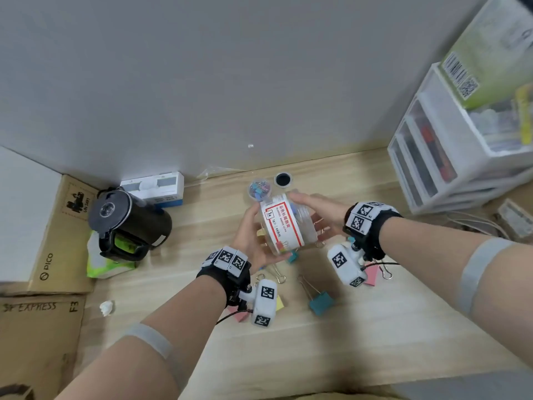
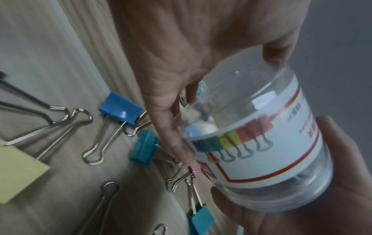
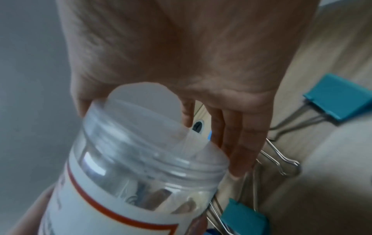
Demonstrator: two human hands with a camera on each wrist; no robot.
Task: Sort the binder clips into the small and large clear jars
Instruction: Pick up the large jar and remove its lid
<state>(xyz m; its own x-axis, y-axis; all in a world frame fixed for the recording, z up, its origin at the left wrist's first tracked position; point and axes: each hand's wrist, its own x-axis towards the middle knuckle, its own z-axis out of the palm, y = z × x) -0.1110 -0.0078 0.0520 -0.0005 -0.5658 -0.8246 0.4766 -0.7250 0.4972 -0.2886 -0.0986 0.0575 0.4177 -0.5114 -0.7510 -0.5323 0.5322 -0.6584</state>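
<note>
Both hands, left hand [image 1: 253,241] and right hand [image 1: 314,209], grip the tilted large jar [image 1: 285,223] between them above the clips.

A large clear jar [image 1: 284,225] with a white, red-bordered label is lying tilted above the wooden desk, while a small jar [image 1: 260,190] of tiny clips is standing behind it and big binder clips [image 1: 320,301] are lying scattered below.
</note>
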